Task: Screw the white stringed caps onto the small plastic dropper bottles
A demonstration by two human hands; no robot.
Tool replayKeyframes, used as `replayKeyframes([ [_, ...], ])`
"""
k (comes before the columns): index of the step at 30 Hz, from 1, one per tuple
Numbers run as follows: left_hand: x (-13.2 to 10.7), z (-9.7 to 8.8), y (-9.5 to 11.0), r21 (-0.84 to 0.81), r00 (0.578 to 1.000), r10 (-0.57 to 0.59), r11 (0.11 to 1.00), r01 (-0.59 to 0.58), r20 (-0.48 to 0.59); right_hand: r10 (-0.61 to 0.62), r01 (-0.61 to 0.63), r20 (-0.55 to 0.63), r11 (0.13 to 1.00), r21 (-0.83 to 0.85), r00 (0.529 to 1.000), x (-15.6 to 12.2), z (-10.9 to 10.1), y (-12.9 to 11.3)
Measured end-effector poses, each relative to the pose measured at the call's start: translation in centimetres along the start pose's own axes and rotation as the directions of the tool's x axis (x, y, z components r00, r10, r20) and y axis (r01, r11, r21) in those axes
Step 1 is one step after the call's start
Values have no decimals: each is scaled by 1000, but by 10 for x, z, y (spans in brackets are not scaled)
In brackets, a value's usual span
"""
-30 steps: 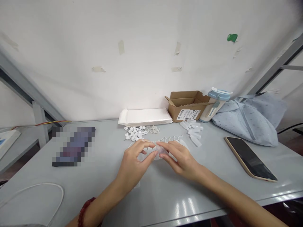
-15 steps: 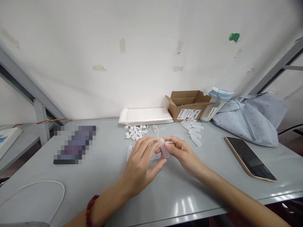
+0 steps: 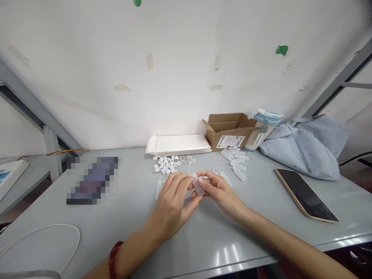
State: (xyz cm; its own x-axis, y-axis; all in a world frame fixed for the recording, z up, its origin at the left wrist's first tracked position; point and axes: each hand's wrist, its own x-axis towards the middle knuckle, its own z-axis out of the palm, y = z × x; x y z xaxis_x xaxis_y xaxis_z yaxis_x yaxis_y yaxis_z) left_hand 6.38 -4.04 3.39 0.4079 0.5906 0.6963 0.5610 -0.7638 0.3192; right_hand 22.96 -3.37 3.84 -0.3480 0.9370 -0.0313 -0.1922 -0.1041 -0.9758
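A small translucent plastic bottle (image 3: 198, 188) is tilted between my hands above the table, with a pale cord rising from its top. My right hand (image 3: 218, 190) pinches its side between thumb and fingers. From the other side, my left hand (image 3: 173, 199) closes on it, fingertips at the top and thumb near the base. Behind my left fingers lies another capped bottle (image 3: 158, 190) with a cord loop, partly hidden. White caps (image 3: 167, 164) are piled beyond my hands, next to a tangle of pale cords (image 3: 187, 159). Several loose translucent bottles (image 3: 238, 170) lie at the right.
White padded envelopes (image 3: 180, 144) are stacked by the wall, beside an open cardboard box (image 3: 228, 133). A blue-lidded tumbler (image 3: 263, 130), a light blue bag (image 3: 303, 149) and a phone (image 3: 306, 195) stand or lie at right. A blurred dark object (image 3: 93, 180) and white cable (image 3: 78, 232) are left.
My left fingers and thumb have closed in on the bottle, which has shifted slightly left and tilts more. The whole view has moved a little.
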Motion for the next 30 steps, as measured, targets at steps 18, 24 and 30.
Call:
replayKeyframes([
  [18, 9, -34, 0, -172, 901, -84, 970, 172, 426, 138, -102, 185, 976, -194, 973, 2, 0, 11],
  [24, -27, -47, 1, -141, 889, -100, 974, 180, 446, 260, -96, 289, 872, -479, 921, -9, 11, 13],
  [30, -50, -46, -6, -78, 901, -80, 989, 124, 427, 177, 108, 360, 756, -646, 916, -12, 15, 10],
])
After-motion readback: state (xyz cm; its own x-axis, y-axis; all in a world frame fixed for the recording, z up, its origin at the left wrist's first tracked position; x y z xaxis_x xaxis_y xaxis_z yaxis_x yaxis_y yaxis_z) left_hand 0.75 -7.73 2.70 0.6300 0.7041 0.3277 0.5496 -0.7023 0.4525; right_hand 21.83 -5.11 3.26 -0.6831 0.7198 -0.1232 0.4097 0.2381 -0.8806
